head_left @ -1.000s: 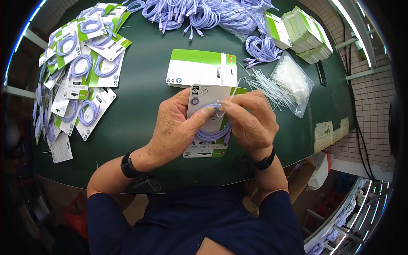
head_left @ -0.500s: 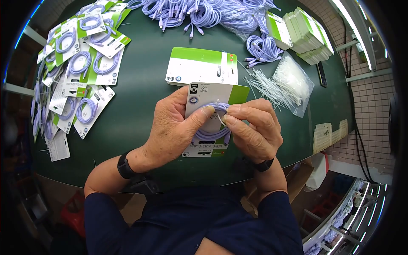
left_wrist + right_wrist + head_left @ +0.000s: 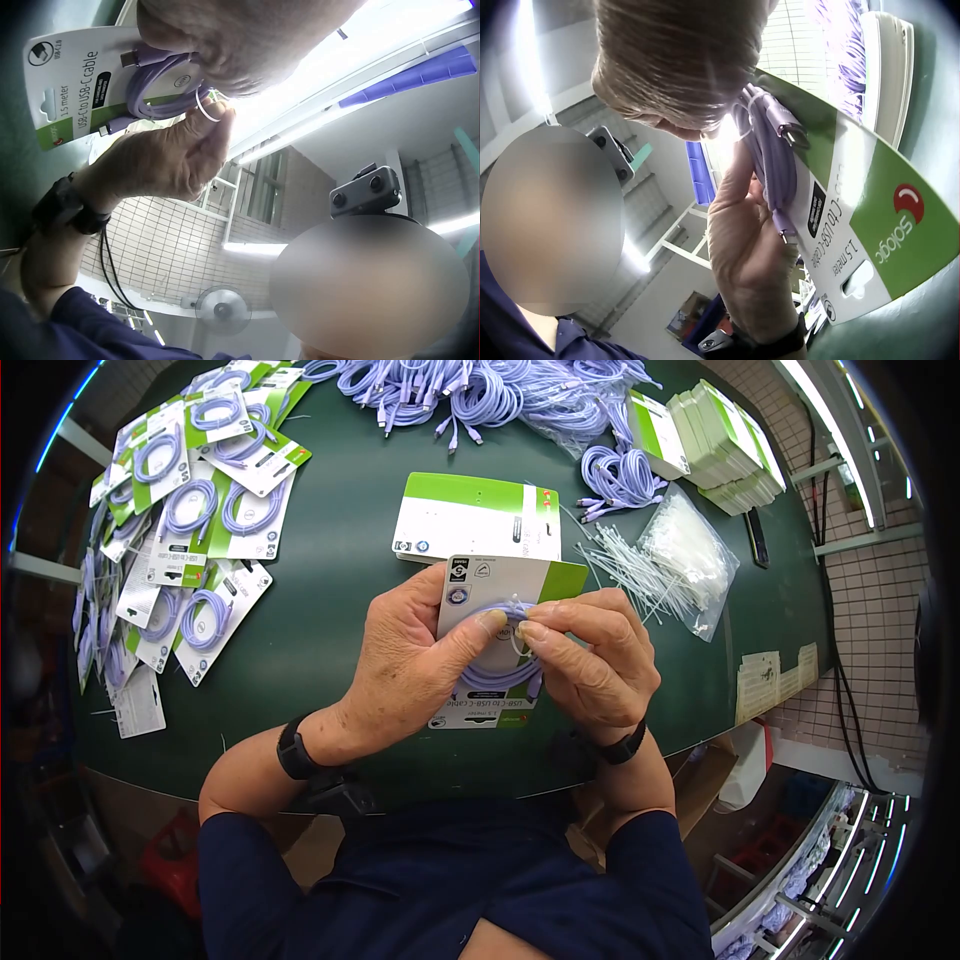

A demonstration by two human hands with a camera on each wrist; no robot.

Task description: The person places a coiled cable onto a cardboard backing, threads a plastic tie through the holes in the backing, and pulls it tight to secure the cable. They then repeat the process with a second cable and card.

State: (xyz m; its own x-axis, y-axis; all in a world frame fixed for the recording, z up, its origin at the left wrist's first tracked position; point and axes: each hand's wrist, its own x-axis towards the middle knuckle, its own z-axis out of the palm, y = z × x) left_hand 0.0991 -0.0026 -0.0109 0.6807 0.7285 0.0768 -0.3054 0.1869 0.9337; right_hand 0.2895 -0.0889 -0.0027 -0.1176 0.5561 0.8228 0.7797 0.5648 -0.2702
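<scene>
In the head view my left hand (image 3: pixel 400 660) grips a white and green cardboard card (image 3: pixel 515 575), its thumb pressing a coiled lilac USB-C cable (image 3: pixel 490 680) against the front. Opposite it, my right hand (image 3: pixel 605 665) pinches a thin white cable tie (image 3: pixel 516 642) between thumb and forefinger at the top of the coil. The left wrist view shows that tie as a small curved loop (image 3: pixel 204 109) beside the right fingertips. Metal plugs (image 3: pixel 789 135) stick out from the coil in the right wrist view.
Carded cables (image 3: pixel 205 510) lie piled at the left. Behind the hands is a stack of blank cards (image 3: pixel 470 525). Loose cable ties (image 3: pixel 635 575) and a plastic bag of ties (image 3: pixel 690 550) sit at right. Lilac cables (image 3: pixel 490 395) and card stacks (image 3: pixel 720 440) stand at the back.
The right hand has shifted slightly down. The tie's tail, pointing up past its fingers a second ago, now curves down over the coil. The left hand keeps its grip.
</scene>
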